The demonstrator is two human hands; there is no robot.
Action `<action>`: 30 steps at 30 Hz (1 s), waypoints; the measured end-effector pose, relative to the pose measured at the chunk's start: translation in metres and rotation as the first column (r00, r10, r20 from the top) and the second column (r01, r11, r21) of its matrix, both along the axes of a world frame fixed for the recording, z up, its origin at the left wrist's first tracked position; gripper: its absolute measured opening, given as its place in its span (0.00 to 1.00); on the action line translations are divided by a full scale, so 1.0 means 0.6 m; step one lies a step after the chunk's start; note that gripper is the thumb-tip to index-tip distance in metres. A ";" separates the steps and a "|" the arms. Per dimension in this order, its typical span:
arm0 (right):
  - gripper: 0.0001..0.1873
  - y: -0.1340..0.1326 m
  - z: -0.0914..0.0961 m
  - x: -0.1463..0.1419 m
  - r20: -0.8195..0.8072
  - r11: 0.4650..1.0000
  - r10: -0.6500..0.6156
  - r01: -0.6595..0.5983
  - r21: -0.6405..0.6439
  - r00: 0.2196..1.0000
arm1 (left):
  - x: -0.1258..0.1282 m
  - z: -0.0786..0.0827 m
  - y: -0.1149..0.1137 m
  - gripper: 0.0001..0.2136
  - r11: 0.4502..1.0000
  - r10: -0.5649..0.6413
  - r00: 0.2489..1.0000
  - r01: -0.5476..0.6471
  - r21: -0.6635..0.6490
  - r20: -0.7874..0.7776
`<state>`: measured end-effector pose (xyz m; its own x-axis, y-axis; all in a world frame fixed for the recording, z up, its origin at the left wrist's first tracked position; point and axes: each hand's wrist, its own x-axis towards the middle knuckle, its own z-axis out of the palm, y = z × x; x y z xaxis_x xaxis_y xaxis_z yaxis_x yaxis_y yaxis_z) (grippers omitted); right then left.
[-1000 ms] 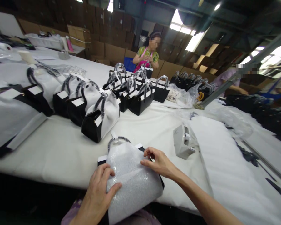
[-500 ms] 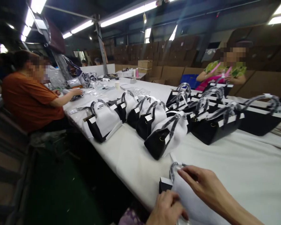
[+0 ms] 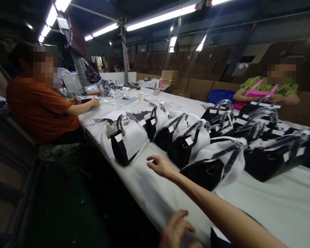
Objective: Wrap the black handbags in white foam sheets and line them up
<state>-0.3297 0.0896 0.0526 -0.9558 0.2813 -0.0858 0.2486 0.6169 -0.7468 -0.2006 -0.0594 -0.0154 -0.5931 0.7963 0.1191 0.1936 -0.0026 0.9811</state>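
Note:
My right hand reaches out to the left over the white table, fingers loosely apart and holding nothing. It hovers between a black handbag wrapped in white foam and another wrapped handbag. At the bottom edge is my left hand, blurred, with fingers spread beside the corner of a black bag. A row of several wrapped black handbags runs across the table.
A person in an orange top sits at the table's left end, handling plastic sleeves. Another person in a green and pink top works across the table. Cardboard boxes line the back wall. A dark floor gap lies left of the table.
The view has swung further left. My right hand left the foam-wrapped bag in front of me and stretched out left toward the row of bags. My left hand lifted off it too.

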 end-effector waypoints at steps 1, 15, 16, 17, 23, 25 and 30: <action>0.14 0.000 -0.010 -0.026 -0.001 1.000 -0.011 0.011 -0.003 1.000 | -0.044 -0.002 -0.013 0.12 0.985 0.174 0.984 -0.173 0.011 -0.027; 0.07 0.025 -0.067 -0.206 -0.030 0.995 0.103 -0.103 0.000 0.994 | -0.459 -0.028 -0.003 0.25 0.542 0.808 0.502 -0.839 0.053 -0.310; 0.07 0.026 -0.070 -0.206 -0.035 0.994 0.112 -0.112 -0.005 0.993 | -0.462 -0.032 0.001 0.22 0.542 0.798 0.503 -0.840 0.029 -0.331; 0.07 0.028 -0.072 -0.206 -0.038 0.993 0.120 -0.120 -0.010 0.992 | -0.463 -0.036 0.003 0.19 0.541 0.788 0.504 -0.841 0.007 -0.353; 0.07 0.044 -0.094 -0.197 -0.206 0.971 0.208 -0.228 -0.078 0.956 | -0.467 -0.049 0.004 0.15 0.536 0.746 0.497 -0.843 -0.042 -0.443; 0.08 0.049 -0.105 -0.195 -0.227 0.960 0.220 -0.252 -0.124 0.949 | -0.467 -0.051 0.004 0.15 0.536 0.738 0.490 -0.843 -0.037 -0.463; 0.04 0.050 -0.135 -0.197 -0.280 0.926 0.182 -0.260 -0.273 0.943 | -0.462 -0.057 0.007 0.14 0.535 0.726 0.465 -0.845 -0.008 -0.507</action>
